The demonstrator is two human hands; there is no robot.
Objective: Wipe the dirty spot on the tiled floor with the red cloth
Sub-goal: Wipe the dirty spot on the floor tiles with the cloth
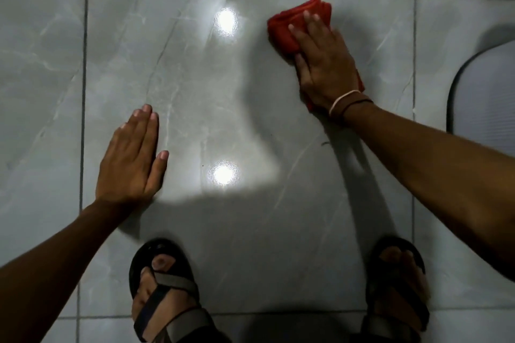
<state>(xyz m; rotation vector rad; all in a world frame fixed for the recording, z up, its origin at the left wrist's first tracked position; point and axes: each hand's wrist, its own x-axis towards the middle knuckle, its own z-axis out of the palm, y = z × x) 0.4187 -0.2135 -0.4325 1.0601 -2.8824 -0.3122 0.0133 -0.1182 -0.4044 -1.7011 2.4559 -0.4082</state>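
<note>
The red cloth (289, 28) lies bunched on a large grey marbled floor tile (195, 86), towards its far right corner. My right hand (323, 64) lies flat on top of the cloth and presses it down, fingers pointing away from me. A bit of cloth shows below the wrist. My left hand (131, 159) rests flat on the same tile at the near left, fingers together, holding nothing. A small dark mark (324, 143) sits on the tile just below my right wrist. Whatever is under the cloth is hidden.
My two feet in dark strapped sandals (164, 287) (395, 287) stand at the tile's near edge. A pale rounded object with a dark rim (485, 92) lies at the right edge. Two bright light reflections (225, 21) shine on the glossy tile. Grout lines frame the tile.
</note>
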